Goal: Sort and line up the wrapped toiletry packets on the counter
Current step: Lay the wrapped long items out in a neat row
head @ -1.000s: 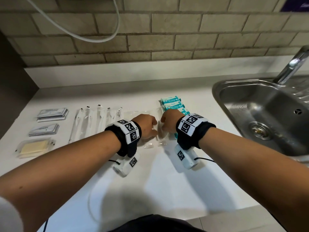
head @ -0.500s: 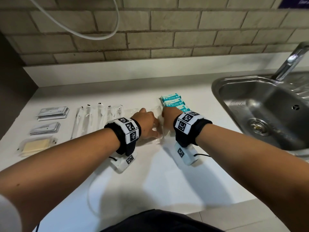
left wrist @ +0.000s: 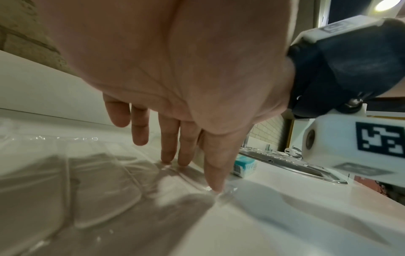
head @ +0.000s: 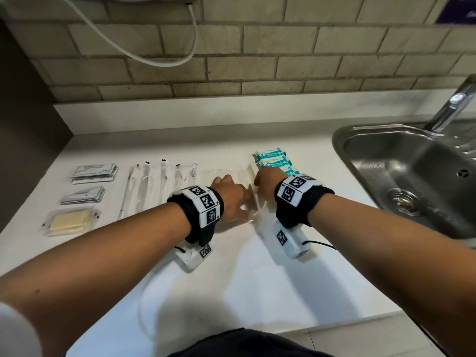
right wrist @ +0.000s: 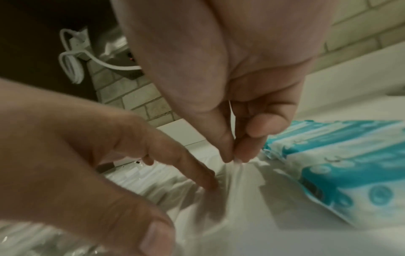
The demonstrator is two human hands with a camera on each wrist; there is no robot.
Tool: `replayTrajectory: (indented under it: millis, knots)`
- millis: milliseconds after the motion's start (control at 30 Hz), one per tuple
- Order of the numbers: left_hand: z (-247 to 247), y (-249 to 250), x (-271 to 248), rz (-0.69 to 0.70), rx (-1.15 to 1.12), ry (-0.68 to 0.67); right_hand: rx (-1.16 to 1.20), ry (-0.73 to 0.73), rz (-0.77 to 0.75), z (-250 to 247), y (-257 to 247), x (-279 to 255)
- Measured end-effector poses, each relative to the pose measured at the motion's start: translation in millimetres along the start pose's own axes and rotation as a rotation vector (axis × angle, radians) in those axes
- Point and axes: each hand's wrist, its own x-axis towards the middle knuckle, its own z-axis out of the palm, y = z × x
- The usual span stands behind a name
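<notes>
A row of clear wrapped packets [head: 219, 174] lies mid-counter, between long clear-wrapped sticks [head: 154, 181] and a stack of teal wipes packs [head: 274, 161]. My left hand [head: 231, 199] lies on the clear packets [left wrist: 105, 187], its straight fingertips [left wrist: 215, 186] pressing the film down. My right hand [head: 265, 184] is just right of it, beside the wipes [right wrist: 342, 166]. In the right wrist view its thumb and forefinger [right wrist: 235, 158] pinch the edge of a clear packet's wrapper [right wrist: 230, 181]. The left hand's finger [right wrist: 203, 178] touches the same film.
At far left lie two stacks of grey sachets [head: 94, 172] [head: 83, 195] and a clear pack with a yellow bar [head: 69, 221]. A steel sink [head: 412, 176] with a tap [head: 453, 104] sits at right. A white cable [head: 154, 57] hangs on the brick wall.
Both hands have slid a little farther from me over the clear packets. The left fingers now lie flatter on the film; the right hand stays beside the wipes.
</notes>
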Motion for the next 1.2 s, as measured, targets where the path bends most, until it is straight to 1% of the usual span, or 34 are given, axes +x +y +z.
replayTrajectory:
  millis: [67, 133, 200, 300, 400, 467, 533, 633, 733, 933, 1033, 1200]
  knots:
    - [1, 1, -3, 0.003, 0.018, -0.003, 0.021, -0.028, 0.003, -2, -1, -1]
    - [1, 1, -3, -0.012, 0.044, -0.026, 0.031, -0.007, -0.005, -5, -2, -9]
    - [2, 0, -3, -0.031, 0.061, -0.056, 0.032, -0.029, -0.008, -5, -3, -12]
    - [1, 1, -7, -0.039, 0.058, -0.071, -0.003, -0.013, -0.038, -7, -4, -25]
    - [2, 3, -12, -0.019, 0.070, -0.020, -0.117, 0.009, -0.114, -7, -1, -39]
    - [5, 2, -15, -0.003, 0.064, 0.011, -0.197, -0.010, -0.163, -3, 1, -46]
    - [9, 3, -17, 0.016, 0.076, 0.000, -0.282, -0.034, -0.212, 1, 2, -55]
    - [15, 8, -20, 0.041, 0.182, -0.022, -0.365, -0.052, -0.258, 7, 8, -65]
    - [17, 11, -22, 0.028, 0.228, -0.021, -0.355, -0.050, -0.255, 10, 11, -73]
    - [17, 12, -21, 0.014, 0.236, -0.042, -0.286, -0.024, -0.229, 16, 12, -82]
    - [16, 13, -21, 0.004, 0.214, -0.036, -0.258, -0.050, -0.199, 13, 10, -82]
    - [16, 15, -21, 0.008, 0.235, -0.035, -0.255, -0.065, -0.201, 11, 8, -83]
